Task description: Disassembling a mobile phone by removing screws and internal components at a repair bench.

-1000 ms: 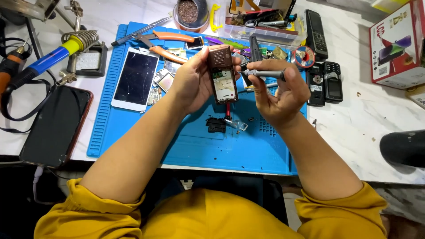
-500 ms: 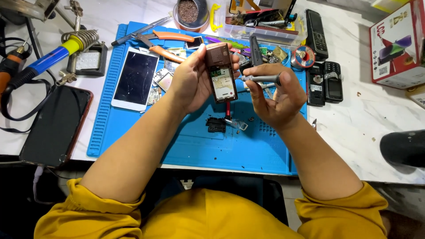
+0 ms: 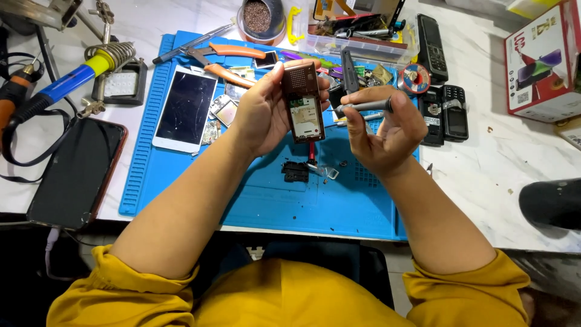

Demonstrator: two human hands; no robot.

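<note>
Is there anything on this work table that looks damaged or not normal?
Yes. The white phone lying on the blue mat has cracks across its dark screen. The small phone in the left hand is open, its inner board bare.

Matt blue rubbery mat [image 3: 254, 206]; glossy cracked glass on white phone [image 3: 184, 109]; brown plastic handset shell [image 3: 301, 82]; smooth marble-look table [image 3: 502, 175].

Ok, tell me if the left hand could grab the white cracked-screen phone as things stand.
Probably not freely: the left hand is gripping the opened brown phone. The white phone lies uncovered on the blue mat just beside it.
</note>
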